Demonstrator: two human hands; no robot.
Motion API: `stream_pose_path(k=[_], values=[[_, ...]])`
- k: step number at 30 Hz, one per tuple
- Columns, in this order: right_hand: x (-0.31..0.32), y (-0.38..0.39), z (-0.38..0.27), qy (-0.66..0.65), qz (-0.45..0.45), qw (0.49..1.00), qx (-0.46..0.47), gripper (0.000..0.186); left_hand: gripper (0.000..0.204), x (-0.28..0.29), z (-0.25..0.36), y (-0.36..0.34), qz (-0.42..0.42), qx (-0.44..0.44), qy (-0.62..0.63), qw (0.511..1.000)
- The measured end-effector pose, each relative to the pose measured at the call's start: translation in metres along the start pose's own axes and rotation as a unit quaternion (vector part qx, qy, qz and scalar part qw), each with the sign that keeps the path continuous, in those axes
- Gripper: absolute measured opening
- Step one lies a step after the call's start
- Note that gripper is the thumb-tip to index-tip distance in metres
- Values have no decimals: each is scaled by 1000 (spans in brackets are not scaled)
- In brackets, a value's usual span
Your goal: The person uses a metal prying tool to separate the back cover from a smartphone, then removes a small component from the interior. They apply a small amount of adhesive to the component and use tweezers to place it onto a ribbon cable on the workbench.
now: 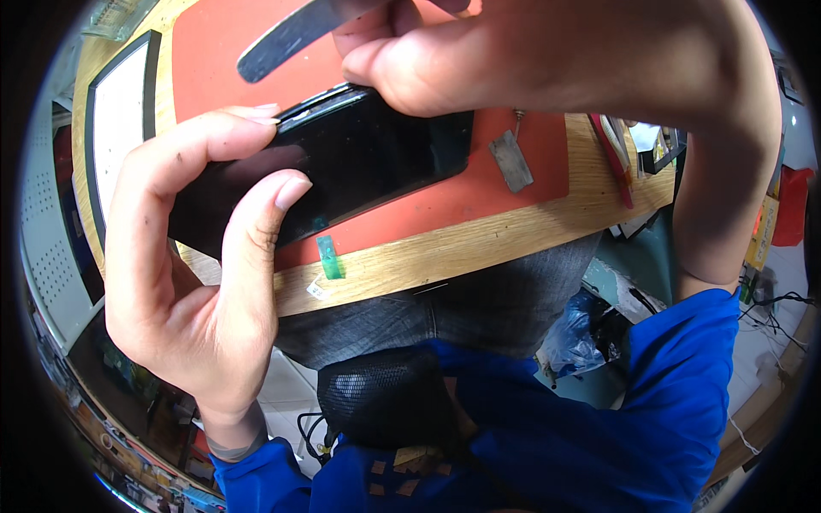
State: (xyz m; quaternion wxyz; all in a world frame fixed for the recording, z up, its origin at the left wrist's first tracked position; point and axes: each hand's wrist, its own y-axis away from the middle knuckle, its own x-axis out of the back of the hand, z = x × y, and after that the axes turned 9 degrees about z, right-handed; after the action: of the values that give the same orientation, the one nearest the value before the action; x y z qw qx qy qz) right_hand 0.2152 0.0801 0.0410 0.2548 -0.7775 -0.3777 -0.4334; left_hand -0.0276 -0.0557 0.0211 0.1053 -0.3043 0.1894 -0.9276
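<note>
My left hand grips a glossy black flat device, like a phone, by its left part, fingers at the top edge and thumb over the dark face. The device is tilted over the red-orange mat. My right hand holds a curved flat metal blade above the device, while its thumb rests on the top edge, where a thin light strip shows. A small grey metal piece lies on the mat to the right. A green film tab hangs below the device near the mat's front.
Wooden table edge runs in front of my lap. A black-framed white board lies at left. Red-handled tool and small items sit at right. A plastic bag and cables are below and right.
</note>
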Motion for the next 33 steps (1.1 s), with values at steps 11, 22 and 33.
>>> stream_pose_path(k=[11, 22, 33], values=[[0, 0, 2, -6, -3, 1000, 0, 23, 29, -4, -4, 2, 12, -4, 48, 999], [1, 5, 2, -3, -7, 1000, 2, 24, 27, -1, -4, 3, -3, -20, 26, 999], [-1, 0, 6, -10, -4, 1000, -3, 25, 29, -5, -6, 4, 7, -24, 46, 999]])
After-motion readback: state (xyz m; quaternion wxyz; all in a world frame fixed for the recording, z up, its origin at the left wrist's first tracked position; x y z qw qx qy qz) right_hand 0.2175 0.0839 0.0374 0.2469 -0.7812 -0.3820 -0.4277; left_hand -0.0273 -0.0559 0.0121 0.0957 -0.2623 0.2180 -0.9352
